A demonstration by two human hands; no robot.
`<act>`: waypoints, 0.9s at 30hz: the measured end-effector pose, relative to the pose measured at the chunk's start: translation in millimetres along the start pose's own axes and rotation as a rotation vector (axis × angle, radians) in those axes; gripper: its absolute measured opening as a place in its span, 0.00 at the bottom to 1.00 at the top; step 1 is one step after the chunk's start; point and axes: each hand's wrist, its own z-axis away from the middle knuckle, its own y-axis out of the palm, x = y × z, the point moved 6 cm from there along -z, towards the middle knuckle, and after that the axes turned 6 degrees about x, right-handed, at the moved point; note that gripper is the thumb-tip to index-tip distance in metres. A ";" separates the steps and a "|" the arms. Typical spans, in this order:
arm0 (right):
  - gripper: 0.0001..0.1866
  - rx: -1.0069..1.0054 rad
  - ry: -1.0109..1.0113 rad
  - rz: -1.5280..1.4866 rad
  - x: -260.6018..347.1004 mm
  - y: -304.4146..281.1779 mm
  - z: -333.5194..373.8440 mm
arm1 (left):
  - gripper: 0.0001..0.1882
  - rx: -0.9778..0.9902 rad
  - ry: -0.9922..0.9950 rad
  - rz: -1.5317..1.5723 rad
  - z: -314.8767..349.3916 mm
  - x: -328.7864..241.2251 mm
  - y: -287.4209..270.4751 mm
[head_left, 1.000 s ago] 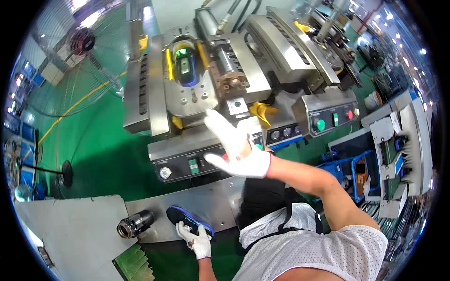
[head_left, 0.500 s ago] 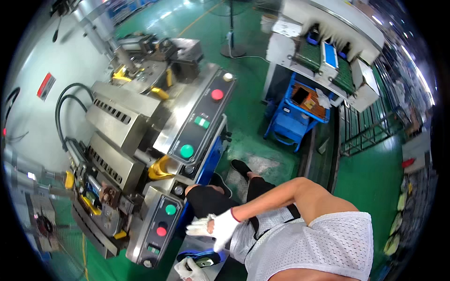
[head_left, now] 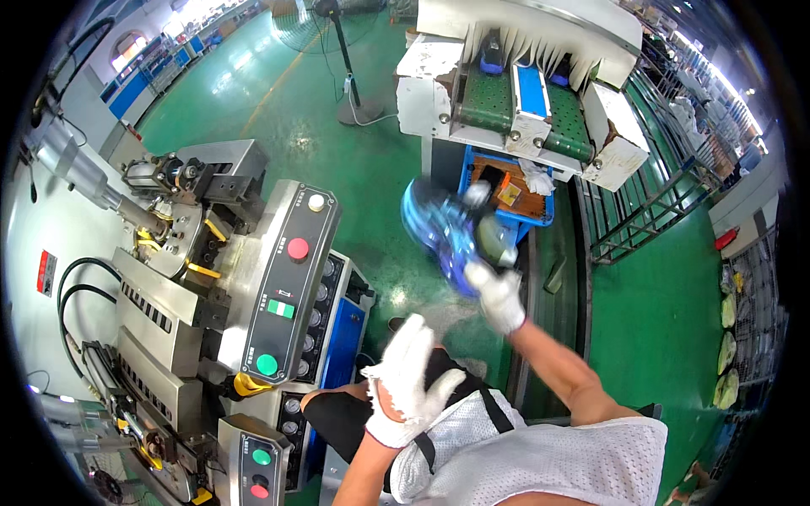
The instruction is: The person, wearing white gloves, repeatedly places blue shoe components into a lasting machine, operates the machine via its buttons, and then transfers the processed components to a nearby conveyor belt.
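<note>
My right hand (head_left: 501, 299), in a white glove, is stretched forward and closed on the near end of a blue and purple shoe upper (head_left: 443, 232). The upper is smeared by motion, and a paler grey-green part (head_left: 495, 239) shows along its right side. It hangs in the air before the blue cart (head_left: 540, 211). My left hand (head_left: 408, 379), also gloved in white, is raised over my lap with the fingers stretched out and the thumb apart. Nothing is in it.
A machine with a control panel (head_left: 291, 278) of coloured buttons stands at left, a second panel (head_left: 258, 468) nearer me. Ahead, dark shoe pieces (head_left: 491, 57) lie on a green conveyor (head_left: 487, 103) beneath a fringed white hood. A fan (head_left: 342, 59) stands farther back, metal racks (head_left: 650, 219) at right.
My right hand has swung forward and right with the shoe upper, which lay low by the machine near my left hand. My left hand has risen, its fingers stretched out. The view has turned right.
</note>
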 end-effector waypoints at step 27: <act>0.35 0.735 -0.073 0.708 -112.8 142.0 -44.0 | 0.20 -1.091 -1.936 -0.326 579.0 -53.7 88.9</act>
